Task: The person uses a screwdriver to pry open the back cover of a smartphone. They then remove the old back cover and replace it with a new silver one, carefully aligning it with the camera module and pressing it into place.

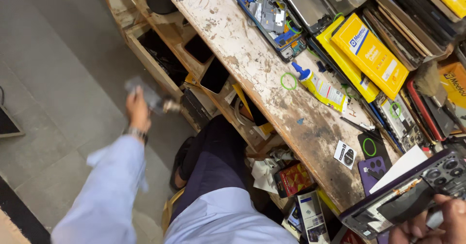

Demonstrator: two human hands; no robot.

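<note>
My left hand (137,112) is stretched out to the left over the grey floor, closed around a blurred grey, crumpled object (148,96) with a small brownish end. My right hand (432,222) is at the bottom right corner and grips an opened purple smartphone (403,195), its back facing up with the camera cluster at the right end. The phone rests over the worn wooden workbench edge (272,93). My legs in dark trousers sit under the bench.
On the bench lie a yellow glue tube with blue cap (320,86), a disassembled blue phone frame (272,18), yellow boxes (374,54), green rubber rings, and stacked phone parts. Open shelves below hold phones, boxes and papers (291,181).
</note>
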